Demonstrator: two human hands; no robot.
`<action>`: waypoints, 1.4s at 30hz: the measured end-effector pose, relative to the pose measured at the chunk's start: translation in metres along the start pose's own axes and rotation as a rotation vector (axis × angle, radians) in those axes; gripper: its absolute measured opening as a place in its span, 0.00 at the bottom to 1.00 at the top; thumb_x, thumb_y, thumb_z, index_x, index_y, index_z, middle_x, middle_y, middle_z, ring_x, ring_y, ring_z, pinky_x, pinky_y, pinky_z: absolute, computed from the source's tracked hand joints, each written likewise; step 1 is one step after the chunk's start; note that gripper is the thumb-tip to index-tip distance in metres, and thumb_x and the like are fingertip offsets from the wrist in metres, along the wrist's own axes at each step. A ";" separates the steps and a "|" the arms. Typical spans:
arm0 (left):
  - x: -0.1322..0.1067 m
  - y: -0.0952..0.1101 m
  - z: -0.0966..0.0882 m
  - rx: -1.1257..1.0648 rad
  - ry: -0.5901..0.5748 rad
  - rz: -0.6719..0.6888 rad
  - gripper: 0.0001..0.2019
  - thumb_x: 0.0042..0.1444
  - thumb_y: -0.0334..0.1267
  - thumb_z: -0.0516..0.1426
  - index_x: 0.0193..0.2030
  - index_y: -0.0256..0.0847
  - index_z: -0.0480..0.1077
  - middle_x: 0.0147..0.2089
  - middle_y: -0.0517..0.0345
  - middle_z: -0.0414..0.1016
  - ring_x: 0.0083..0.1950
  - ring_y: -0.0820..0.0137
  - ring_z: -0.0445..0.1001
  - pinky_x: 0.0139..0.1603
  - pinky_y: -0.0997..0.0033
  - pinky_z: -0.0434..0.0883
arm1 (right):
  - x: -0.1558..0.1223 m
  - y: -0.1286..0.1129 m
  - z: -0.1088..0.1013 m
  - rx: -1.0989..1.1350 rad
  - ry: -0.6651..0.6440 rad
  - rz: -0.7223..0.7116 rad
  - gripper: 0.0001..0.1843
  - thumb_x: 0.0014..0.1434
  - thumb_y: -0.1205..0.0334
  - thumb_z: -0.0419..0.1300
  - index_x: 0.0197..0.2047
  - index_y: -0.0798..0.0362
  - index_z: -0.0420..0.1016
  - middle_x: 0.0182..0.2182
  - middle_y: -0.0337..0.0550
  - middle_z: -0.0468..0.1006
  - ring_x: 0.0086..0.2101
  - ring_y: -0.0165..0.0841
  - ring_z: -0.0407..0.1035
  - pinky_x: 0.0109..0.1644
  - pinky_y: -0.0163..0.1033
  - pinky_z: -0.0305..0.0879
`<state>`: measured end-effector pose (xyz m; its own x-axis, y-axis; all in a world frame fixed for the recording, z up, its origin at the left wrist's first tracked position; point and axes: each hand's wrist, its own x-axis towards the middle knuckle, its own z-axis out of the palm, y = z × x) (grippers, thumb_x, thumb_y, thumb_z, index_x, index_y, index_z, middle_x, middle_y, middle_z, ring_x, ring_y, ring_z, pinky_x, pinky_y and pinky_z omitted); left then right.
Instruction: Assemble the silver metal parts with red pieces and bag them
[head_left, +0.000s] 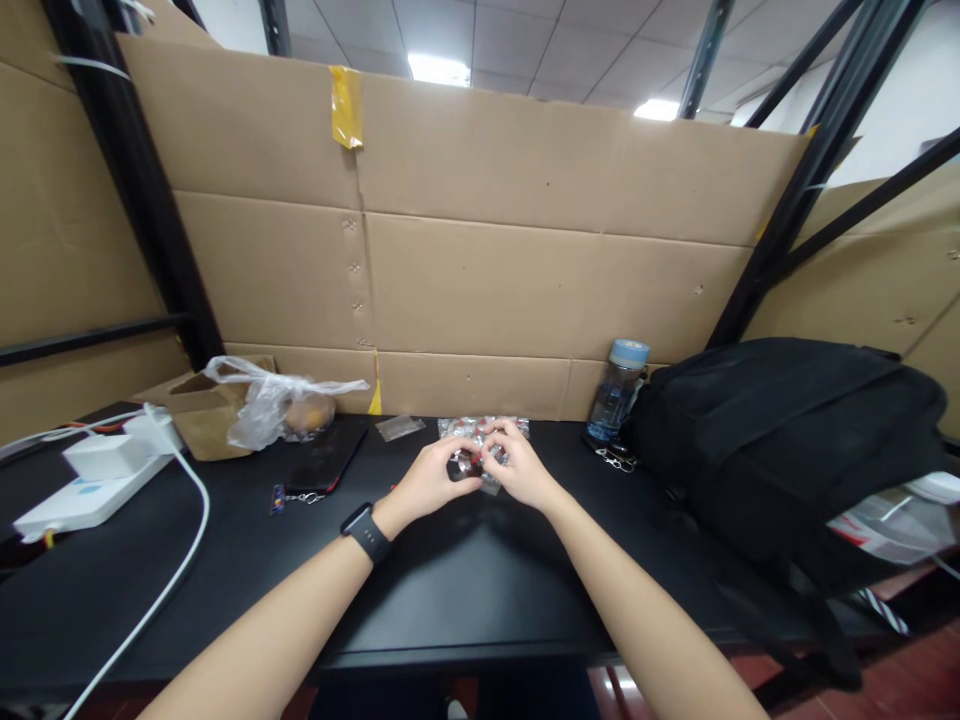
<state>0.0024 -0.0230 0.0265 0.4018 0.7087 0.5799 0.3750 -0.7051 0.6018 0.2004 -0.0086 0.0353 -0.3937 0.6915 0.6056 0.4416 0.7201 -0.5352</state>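
Observation:
Both hands meet over the black desk (472,590), near its back edge. My left hand (433,482), with a dark watch (365,532) on its wrist, has its fingers and thumb curled round a small shiny thing (463,464) with dark and red parts. My right hand (521,470) is curled in from the other side, thumb and fingers pinched close to the same spot. Just behind the fingers lies crinkled clear plastic packaging (459,427) with red bits in it. The fingers hide much of what is between them, so its kind cannot be made out.
To the left are a flat clear packet (400,428), a dark tablet-like case (326,460), a plastic bag (274,405) and a white power strip (94,495) with a cable. A water bottle (617,390) and a black backpack (780,450) stand right. Cardboard (480,290) walls the back.

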 end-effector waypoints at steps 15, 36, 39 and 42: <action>-0.009 -0.060 -0.062 0.331 -0.411 -0.084 0.06 0.51 0.38 0.62 0.37 0.46 0.79 0.38 0.56 0.80 0.40 0.64 0.77 0.44 0.72 0.69 | -0.003 0.005 -0.037 -0.021 -0.507 -0.022 0.04 0.45 0.70 0.68 0.25 0.52 0.80 0.44 0.41 0.74 0.43 0.37 0.71 0.51 0.39 0.66; -0.004 -0.046 -0.044 0.330 -0.242 -0.101 0.04 0.59 0.39 0.58 0.36 0.44 0.73 0.36 0.58 0.81 0.38 0.67 0.78 0.40 0.73 0.68 | -0.010 0.055 -0.068 -0.354 -0.620 0.426 0.31 0.36 0.60 0.74 0.48 0.50 0.79 0.41 0.41 0.80 0.36 0.35 0.74 0.38 0.34 0.65; -0.001 -0.035 -0.038 0.275 -0.150 -0.097 0.04 0.59 0.39 0.59 0.36 0.44 0.74 0.37 0.58 0.81 0.39 0.67 0.79 0.42 0.72 0.69 | -0.009 0.051 -0.064 -0.402 -0.605 0.397 0.27 0.38 0.65 0.71 0.46 0.49 0.79 0.39 0.39 0.81 0.36 0.35 0.75 0.39 0.33 0.64; 0.001 -0.025 -0.033 0.231 -0.097 -0.095 0.04 0.58 0.39 0.61 0.35 0.43 0.76 0.36 0.60 0.82 0.39 0.67 0.79 0.42 0.73 0.69 | -0.009 0.046 -0.062 -0.465 -0.565 0.393 0.26 0.36 0.66 0.71 0.43 0.47 0.80 0.39 0.38 0.81 0.37 0.36 0.74 0.37 0.34 0.63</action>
<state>-0.0346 -0.0041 0.0302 0.4297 0.7740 0.4651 0.5908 -0.6305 0.5034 0.2745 0.0143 0.0422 -0.4319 0.9015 -0.0278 0.8709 0.4089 -0.2725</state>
